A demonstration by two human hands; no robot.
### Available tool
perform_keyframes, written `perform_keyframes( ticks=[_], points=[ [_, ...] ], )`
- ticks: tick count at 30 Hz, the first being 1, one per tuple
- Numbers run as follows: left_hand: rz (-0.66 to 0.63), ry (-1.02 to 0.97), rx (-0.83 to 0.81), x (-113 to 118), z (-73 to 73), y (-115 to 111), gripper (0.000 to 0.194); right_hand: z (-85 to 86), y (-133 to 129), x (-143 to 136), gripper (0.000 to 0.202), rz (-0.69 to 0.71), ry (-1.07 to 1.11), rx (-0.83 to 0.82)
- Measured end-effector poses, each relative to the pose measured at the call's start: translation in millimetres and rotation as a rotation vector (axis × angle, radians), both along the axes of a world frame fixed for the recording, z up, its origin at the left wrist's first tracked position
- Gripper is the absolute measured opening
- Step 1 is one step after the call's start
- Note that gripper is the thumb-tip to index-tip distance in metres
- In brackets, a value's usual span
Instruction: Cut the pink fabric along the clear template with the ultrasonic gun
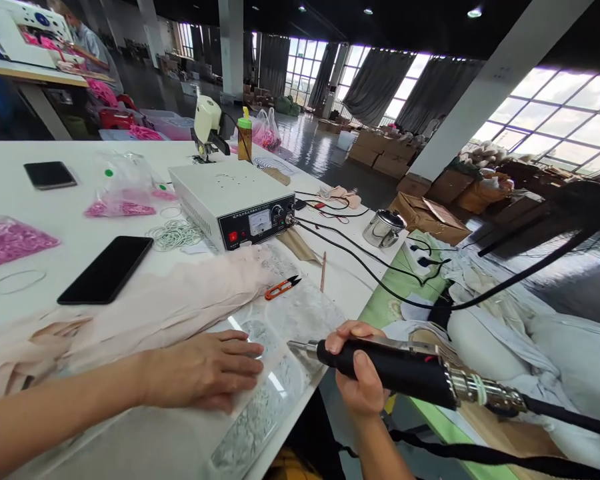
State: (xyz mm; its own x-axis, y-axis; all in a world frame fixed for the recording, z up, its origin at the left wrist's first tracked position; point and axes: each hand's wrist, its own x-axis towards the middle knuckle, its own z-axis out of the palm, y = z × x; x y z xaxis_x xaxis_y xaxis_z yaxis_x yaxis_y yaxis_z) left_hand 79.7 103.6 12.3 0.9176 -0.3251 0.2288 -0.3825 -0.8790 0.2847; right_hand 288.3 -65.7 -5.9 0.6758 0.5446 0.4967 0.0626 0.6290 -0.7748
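My left hand (205, 368) lies flat, palm down, on pale pink fabric (180, 293) beside a glossy clear plate (253, 413). Its fingers are stretched out and hold nothing. At the table's right edge, my right hand (363, 373) is wrapped round a black handheld tool (390, 367) with a metal tip. The tip points left, over or near the plate; contact cannot be made out. A cable leaves the tool's rear to the right. Orange thread snips (281, 287) lie above the plate, near a thin brown stick (323, 272).
A white control box (230, 193) with black cables stands behind the fabric. Two phones (106, 270), pink pieces in bags (123, 200) and rubber bands (176, 235) lie left. A metal cup (384, 229) stands right. White bundles (555, 360) fill the right side. A person sits far left.
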Motion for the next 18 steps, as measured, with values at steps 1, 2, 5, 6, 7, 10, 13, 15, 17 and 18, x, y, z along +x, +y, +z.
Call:
perform_keyframes(
  ticks=[1,2,5,6,7,10,13,15,17,18],
  points=[
    [0.001,-0.009,-0.009,0.1,-1.6,0.0,0.027,0.1,0.3,0.2,0.015,-0.003,-0.003,-0.003],
    [0.0,-0.016,-0.016,0.4,-2.7,0.1,0.025,0.3,0.7,0.4,0.015,-0.008,-0.005,-0.006],
    [-0.004,-0.024,-0.029,1.4,-4.3,0.3,0.018,1.3,2.6,1.2,0.015,-0.023,-0.006,-0.014],
    [-0.003,-0.025,-0.031,1.5,-4.6,0.3,0.017,1.6,3.2,1.4,0.015,-0.028,-0.005,-0.014],
    [-0.002,-0.025,-0.033,1.6,-4.8,0.2,0.015,2.0,3.7,1.5,0.015,-0.033,-0.005,-0.015],
    [-0.001,-0.023,-0.037,1.2,-4.5,-0.4,0.011,2.8,4.0,1.7,0.016,-0.042,-0.009,-0.018],
    [-0.011,-0.02,-0.043,1.4,-2.1,-1.6,0.008,3.5,2.9,1.9,0.015,-0.047,-0.02,-0.026],
    [-0.022,-0.021,-0.049,1.9,0.7,-2.7,0.007,3.9,2.3,2.1,0.014,-0.047,-0.027,-0.029],
    [-0.038,-0.022,-0.055,2.2,3.4,-4.0,0.008,4.1,2.2,2.4,0.014,-0.047,-0.033,-0.026],
    [-0.044,-0.023,-0.058,2.0,4.3,-4.6,0.009,4.1,2.4,2.7,0.014,-0.048,-0.037,-0.023]
  ],
)
